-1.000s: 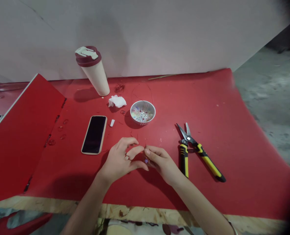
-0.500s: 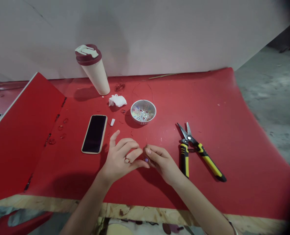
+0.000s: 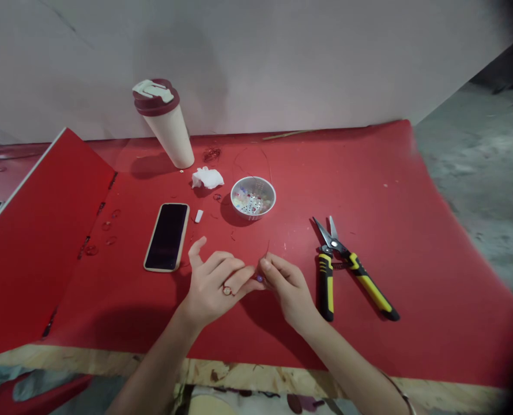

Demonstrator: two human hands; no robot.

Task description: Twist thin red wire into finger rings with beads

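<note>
Over the red table sheet my two hands meet fingertip to fingertip. A small purple bead shows between them, on or beside a thin red thread that sticks up past the right fingers. My left hand, with a ring on one finger, pinches the bead's left side between thumb and index finger; its little finger is raised. My right hand is closed, thumb against index finger on the thread. Beyond the hands stands a perforated metal bowl with pale, multicoloured beads in it.
Black-yellow pruning shears lie with blades apart on the right. A phone, a small white piece, crumpled tissue and a tumbler are on the left. Red thread rings lie beside a raised red board.
My left thumb and index finger have closed in on the bead, where they were apart before. The thread now stands up more visibly above my right fingers.
</note>
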